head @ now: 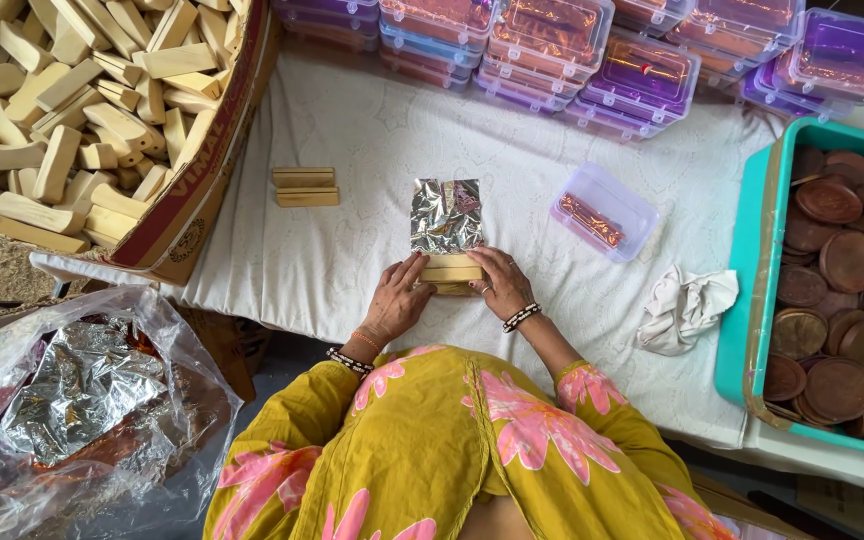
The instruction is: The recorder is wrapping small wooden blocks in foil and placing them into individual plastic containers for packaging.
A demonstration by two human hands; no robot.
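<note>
My left hand (394,300) and my right hand (498,282) press from both sides on a small stack of pale wooden blocks (452,270) at the near edge of the white-covered table (352,240). A crinkled sheet of silver foil (446,214) lies flat just beyond the stack, its near edge under the blocks. Both hands have fingers curled onto the blocks. Two more wooden blocks (305,187) lie side by side to the left, apart from my hands.
A cardboard box (192,180) full of wooden blocks stands at the left. A clear plastic bag of foil (82,400) sits at lower left. Lidded clear boxes (602,50) line the back, one small box (603,212) lies nearer. A teal tray (742,290) holds brown discs, with a white cloth (687,307) beside it.
</note>
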